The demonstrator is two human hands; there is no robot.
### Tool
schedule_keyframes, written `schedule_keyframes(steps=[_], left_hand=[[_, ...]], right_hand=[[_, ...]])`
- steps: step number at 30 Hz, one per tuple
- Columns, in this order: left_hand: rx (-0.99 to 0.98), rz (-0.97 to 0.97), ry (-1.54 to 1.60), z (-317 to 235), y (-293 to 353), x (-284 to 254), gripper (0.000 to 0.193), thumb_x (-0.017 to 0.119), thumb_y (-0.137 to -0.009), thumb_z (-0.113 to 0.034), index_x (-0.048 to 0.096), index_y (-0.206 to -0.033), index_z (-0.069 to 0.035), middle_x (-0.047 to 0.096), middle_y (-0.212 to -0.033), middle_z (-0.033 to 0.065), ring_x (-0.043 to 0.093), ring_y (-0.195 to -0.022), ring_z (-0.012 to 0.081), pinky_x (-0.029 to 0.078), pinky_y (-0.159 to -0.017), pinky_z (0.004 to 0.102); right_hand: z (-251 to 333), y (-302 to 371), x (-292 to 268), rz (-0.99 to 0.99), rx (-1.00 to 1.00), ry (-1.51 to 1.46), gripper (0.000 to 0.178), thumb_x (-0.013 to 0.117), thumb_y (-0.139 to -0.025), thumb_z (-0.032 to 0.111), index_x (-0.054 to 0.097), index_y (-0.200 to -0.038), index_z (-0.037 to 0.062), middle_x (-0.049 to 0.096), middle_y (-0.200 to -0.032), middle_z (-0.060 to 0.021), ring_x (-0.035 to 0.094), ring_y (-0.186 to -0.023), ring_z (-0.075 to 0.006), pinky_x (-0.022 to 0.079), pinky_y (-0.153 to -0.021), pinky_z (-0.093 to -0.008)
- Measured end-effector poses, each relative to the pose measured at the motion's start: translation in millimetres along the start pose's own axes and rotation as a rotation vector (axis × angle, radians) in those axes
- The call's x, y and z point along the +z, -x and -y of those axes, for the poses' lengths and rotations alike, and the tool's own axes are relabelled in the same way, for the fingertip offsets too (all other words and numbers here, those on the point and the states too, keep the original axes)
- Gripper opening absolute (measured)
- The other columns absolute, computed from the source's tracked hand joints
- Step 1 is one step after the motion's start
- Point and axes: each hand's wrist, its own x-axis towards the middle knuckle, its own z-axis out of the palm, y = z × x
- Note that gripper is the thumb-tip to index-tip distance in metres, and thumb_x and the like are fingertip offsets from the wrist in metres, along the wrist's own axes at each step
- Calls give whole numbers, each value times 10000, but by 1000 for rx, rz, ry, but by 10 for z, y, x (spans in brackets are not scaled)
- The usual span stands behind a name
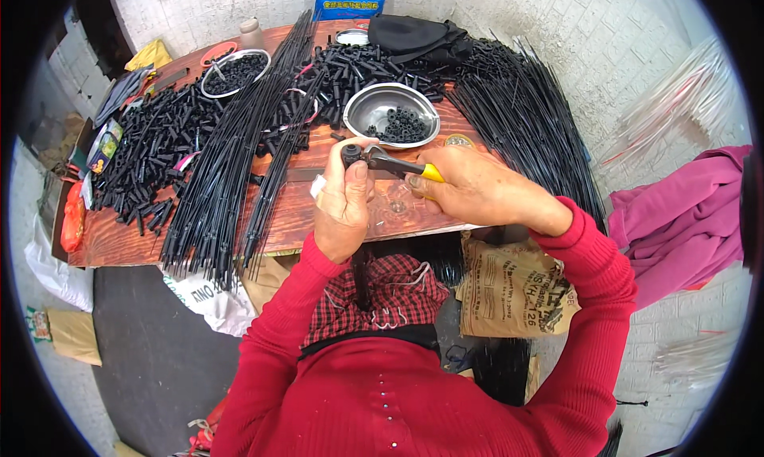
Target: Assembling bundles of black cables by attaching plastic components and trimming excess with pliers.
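Above the near edge of the table, my left hand (pixel 342 210) is closed round a black plastic fitting (pixel 352 154) with a round end. A white wrap or tape sits on one of its fingers. My right hand (pixel 481 188) grips a pair of pliers (pixel 406 166) with black and yellow handles. The jaws of the pliers are at the fitting, beside my left thumb; their exact bite is hidden. Just beyond my hands stands a metal bowl (pixel 356 111) holding small black rings (pixel 402 125). Below my left hand a dark length (pixel 362 282) hangs before a checked cloth.
Bundles of long black rods (pixel 231 171) lie left of my hands, more rods (pixel 533 115) at the right. Black tubular parts (pixel 151 143) are heaped on the wooden table (pixel 119 242). A second bowl (pixel 207 85), a black bag (pixel 414 37) and a pink garment (pixel 684 218) surround the work.
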Motion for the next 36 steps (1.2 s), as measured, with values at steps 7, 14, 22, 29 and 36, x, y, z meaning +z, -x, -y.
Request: schedule_keyframes(steps=[7,14,22,29,36], left_hand=[[-6,-35,-47,84,-58,-50,297,401,-1020,-245,468,-1217,-34,383,-667,-50,320,-546,22,262,-480,190],[-196,117,447,-11,-68,-229,427,369,-1025,-319,426,-1331,-26,379,-725,-41,302,-598,30,260,-522,182],[-219,111,491,-36,-59,-198,400,394,-1014,-367,465,-1220,-33,382,-705,-32,311,-586,33,260,-520,180],[-158,117,398,-28,-27,-157,366,401,-1014,-356,446,-1192,-40,372,-657,-25,305,-559,44,254,-501,196],[-120,66,278,-8,6,-128,368,386,-1017,-356,458,-1181,-34,366,-647,-38,303,-550,37,248,-479,199]], right_hand=[[24,-59,258,-290,-8,321,116,554,-788,76,545,-847,-24,608,-678,-215,604,-661,-414,460,-583,-506],[-128,-125,116,-26,-49,-130,250,571,-910,226,566,-941,-22,619,-667,-164,636,-655,-317,467,-607,-411],[-1,-66,-149,-42,-68,117,343,575,-898,343,617,-857,5,623,-752,-216,613,-757,-405,457,-657,-482],[-43,-48,-159,-72,-154,200,272,613,-880,287,603,-862,16,595,-703,-190,602,-722,-392,454,-617,-456],[55,-52,-93,-91,-91,230,263,626,-864,270,613,-864,7,610,-731,-203,609,-748,-391,460,-633,-465]])
